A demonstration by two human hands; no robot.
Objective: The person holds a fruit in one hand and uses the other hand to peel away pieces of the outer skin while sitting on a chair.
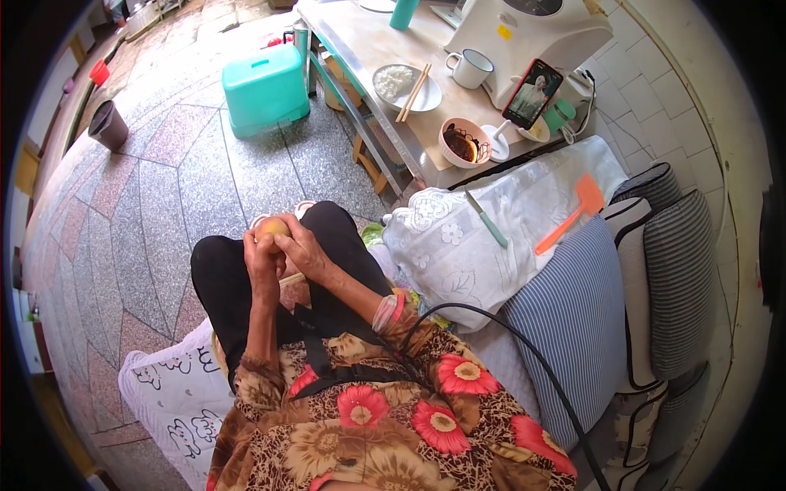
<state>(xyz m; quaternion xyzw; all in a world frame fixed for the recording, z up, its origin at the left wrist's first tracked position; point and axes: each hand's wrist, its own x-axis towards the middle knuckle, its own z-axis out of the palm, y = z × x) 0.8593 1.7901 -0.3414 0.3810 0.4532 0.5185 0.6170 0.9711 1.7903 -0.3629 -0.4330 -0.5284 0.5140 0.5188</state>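
Over my lap, my left hand (260, 255) and my right hand (298, 247) are closed around a round yellowish-orange object (272, 229), which looks like a fruit. My fingers and thumbs hide part of it. To the right, on a white lace cloth (438, 267), lie a green-handled knife (491, 227) and an orange plastic swatter or spatula (571, 218), both apart from my hands.
A table (342, 31) at upper right holds a rice plate (392, 80) with chopsticks, a bowl of dark sauce (460, 143), a mug, a propped phone and a white appliance. A teal stool (266, 90) and dark bin (109, 125) stand on the floor. Striped cushions (565, 327) are at right.
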